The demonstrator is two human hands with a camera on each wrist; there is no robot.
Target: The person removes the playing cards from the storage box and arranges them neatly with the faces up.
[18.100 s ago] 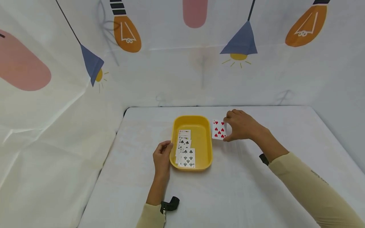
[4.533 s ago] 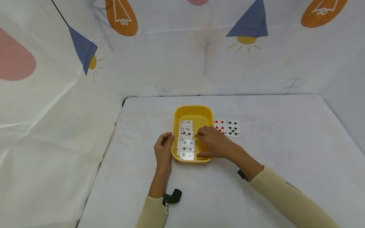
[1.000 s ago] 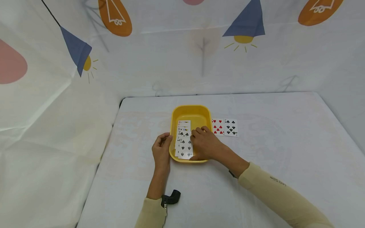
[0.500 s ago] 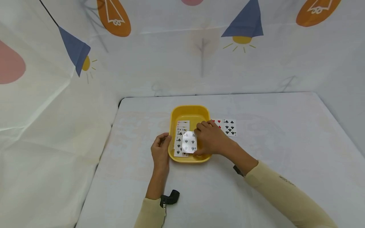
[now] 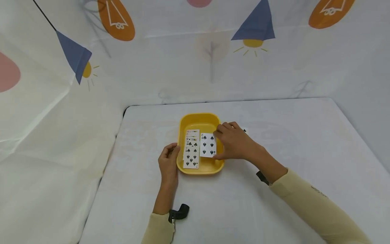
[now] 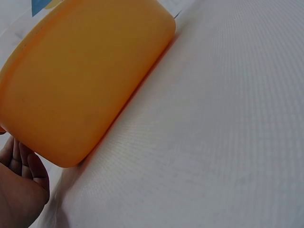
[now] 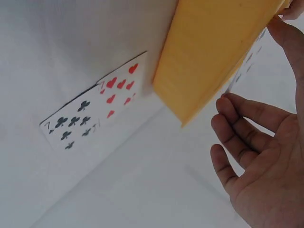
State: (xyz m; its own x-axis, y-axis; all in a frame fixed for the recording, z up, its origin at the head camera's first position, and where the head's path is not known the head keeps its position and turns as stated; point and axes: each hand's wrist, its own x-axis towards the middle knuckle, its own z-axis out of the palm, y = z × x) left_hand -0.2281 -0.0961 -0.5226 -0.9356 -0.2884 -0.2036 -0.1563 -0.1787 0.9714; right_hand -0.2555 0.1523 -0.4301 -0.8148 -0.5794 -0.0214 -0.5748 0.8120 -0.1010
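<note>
In the head view my right hand pinches a six of spades by its right side, between thumb and fingers. This playing card is over the right half of a yellow tray. My left hand holds the tray's left edge, its fingers against the outer wall. An overlapping column of playing cards lies along the tray's left half, with a seven of spades in front. A seven of hearts and a seven of clubs lie beside the tray; my right hand mostly hides them in the head view.
The tray stands on a table covered in white cloth. A white curtain printed with lamps and bulbs hangs behind the table and along its left side.
Earlier, the seven of hearts and seven of clubs were placed right of the tray. In the last second my right hand has lifted the six of spades off the column and moved it right.
</note>
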